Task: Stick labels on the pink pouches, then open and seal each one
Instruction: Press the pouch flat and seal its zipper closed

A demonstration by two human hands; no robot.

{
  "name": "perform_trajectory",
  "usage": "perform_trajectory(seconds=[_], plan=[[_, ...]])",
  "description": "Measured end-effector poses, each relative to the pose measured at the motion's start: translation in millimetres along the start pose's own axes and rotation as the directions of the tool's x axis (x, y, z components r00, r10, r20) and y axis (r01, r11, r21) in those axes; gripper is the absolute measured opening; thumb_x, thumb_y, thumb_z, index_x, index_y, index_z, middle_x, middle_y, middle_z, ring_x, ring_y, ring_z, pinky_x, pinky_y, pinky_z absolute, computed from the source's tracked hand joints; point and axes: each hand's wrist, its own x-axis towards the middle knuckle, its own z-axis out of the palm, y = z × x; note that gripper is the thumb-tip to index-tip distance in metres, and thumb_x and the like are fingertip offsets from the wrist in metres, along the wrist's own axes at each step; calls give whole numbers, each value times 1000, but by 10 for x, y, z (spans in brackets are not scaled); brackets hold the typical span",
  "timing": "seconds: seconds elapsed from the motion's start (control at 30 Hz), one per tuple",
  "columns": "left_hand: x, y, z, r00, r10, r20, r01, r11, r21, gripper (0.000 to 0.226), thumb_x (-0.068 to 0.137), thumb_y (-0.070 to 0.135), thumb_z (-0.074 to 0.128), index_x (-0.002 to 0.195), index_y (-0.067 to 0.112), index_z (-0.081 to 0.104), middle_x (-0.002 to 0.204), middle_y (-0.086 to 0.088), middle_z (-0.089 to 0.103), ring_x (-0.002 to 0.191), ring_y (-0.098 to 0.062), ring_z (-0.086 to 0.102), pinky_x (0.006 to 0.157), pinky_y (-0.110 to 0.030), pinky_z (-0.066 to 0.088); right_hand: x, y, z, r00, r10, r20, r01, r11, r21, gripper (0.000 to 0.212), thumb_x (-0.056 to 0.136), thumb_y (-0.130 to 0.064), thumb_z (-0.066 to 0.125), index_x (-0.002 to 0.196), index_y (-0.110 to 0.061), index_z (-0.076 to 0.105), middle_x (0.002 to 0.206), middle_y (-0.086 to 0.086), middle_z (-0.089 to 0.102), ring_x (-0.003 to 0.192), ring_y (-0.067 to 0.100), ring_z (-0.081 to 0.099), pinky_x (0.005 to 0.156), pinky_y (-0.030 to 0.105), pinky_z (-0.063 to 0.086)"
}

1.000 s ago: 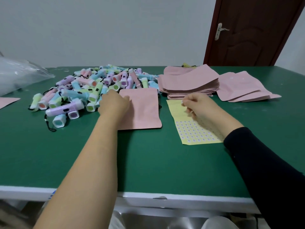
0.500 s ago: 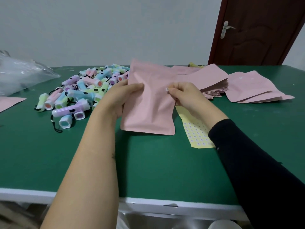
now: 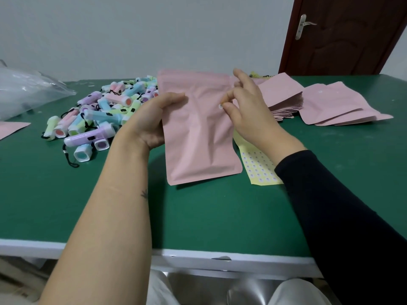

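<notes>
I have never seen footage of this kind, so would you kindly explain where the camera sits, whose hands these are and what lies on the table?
There is no machine here: a person works with two bare hands, filmed by one camera worn on the head, looking forward and down. The left hand grips the left edge of a flat pink pouch, lifted and tilted over the green table. The right hand pinches a small round white label at the pouch's front. Beside it lies a yellow sheet of labels. At the left are a heap of pastel plastic torches with black cords and a clear plastic bag; at the right, a stack of pink pouches and a few loose pink pouches.
</notes>
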Motion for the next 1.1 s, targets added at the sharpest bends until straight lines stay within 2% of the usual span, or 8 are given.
perform_trajectory(seconds=[0.1,0.27,0.37,0.6,0.67,0.8,1.1], plan=[[0,-12,1,1000,2,12,-2,999,-33,19,92,14,53,99,8,69,91,-7,74,80,-21,72,70,-33,59,5,-33,-26,996,-80,-44,74,989,-128,11,97,-11,51,95,-7,61,160,8,18,142,24,27,111,40,27],[14,-24,-5,1000,-2,8,3,1000,-28,18,88,15,56,94,8,72,88,-7,74,77,-20,73,68,-32,59,-5,-63,-49,987,-150,-56,135,967,-216,11,97,-9,50,98,-5,60,159,9,23,140,26,31,106,38,31],[29,-36,-14,1000,4,22,-3,1000,-22,27,90,14,54,81,12,79,87,-6,75,77,-20,73,67,-32,59,-19,-84,-43,984,-166,-58,148,961,-234,12,97,-8,48,101,-4,59,157,7,26,140,26,32,104,39,32],[19,-33,15,999,36,26,-36,999,-19,34,93,12,52,73,13,80,81,-4,75,72,-17,73,63,-29,59,-27,-109,-55,980,-179,-89,154,961,-229,15,99,-11,48,105,-4,59,152,7,34,129,26,44,103,40,34],[16,-37,25,999,39,13,-39,999,-20,31,93,12,53,75,12,79,80,-4,75,71,-17,73,63,-29,58,-29,-115,-52,981,-172,-85,149,963,-226,15,99,-12,48,105,-4,60,152,6,34,129,25,43,103,40,34],[6,-20,45,999,39,12,-39,999,-13,17,90,13,54,92,9,71,84,-5,75,74,-18,73,65,-29,59,-28,-117,-49,982,-171,-86,147,961,-235,15,99,-11,47,105,-5,60,152,6,34,130,25,42,102,40,35],[22,-31,55,998,59,29,-58,998,-20,19,92,14,53,87,11,71,80,-4,74,71,-18,72,65,-28,58,-28,-100,-25,976,-188,-112,158,959,-233,13,97,-10,50,101,-4,61,150,8,37,128,27,44,100,44,38]])
